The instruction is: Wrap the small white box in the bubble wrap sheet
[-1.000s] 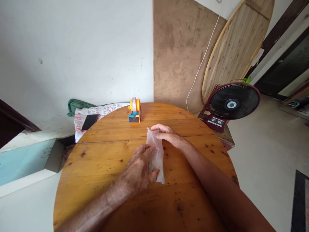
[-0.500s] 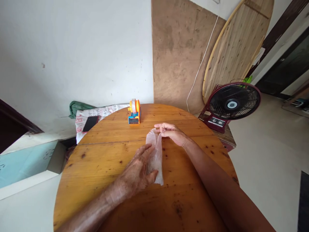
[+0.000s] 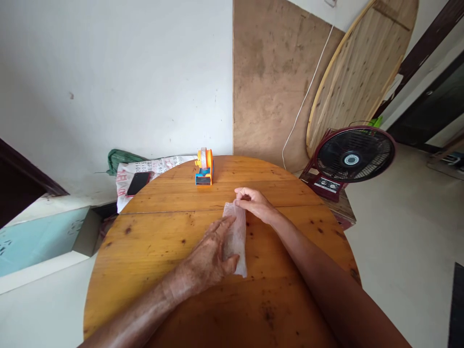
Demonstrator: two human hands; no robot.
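Note:
A narrow, whitish translucent piece of plastic wrap (image 3: 237, 234) lies lengthwise on the round wooden table (image 3: 155, 251). My left hand (image 3: 208, 253) rests over its left side, fingers stretched out and thumb apart, covering part of it. At the far end, my right hand (image 3: 255, 203) pinches the wrap's upper edge between thumb and fingertips. Whether anything is inside the wrap, I cannot tell. Beyond the hands stands an orange and blue tape dispenser (image 3: 205, 168) with a roll of tape on it.
A dark phone (image 3: 138, 183) lies on a white printed sack (image 3: 123, 189) beyond the table's left edge. To the right is a dark red fan (image 3: 353, 154). A round wooden tabletop (image 3: 358, 67) leans against the wall, with a white cord (image 3: 308, 92) beside it.
The loose upper right edge of the wrap, raised before, now lies flatter. My right hand has moved slightly down and left over its far end. My left hand stays on the wrap.

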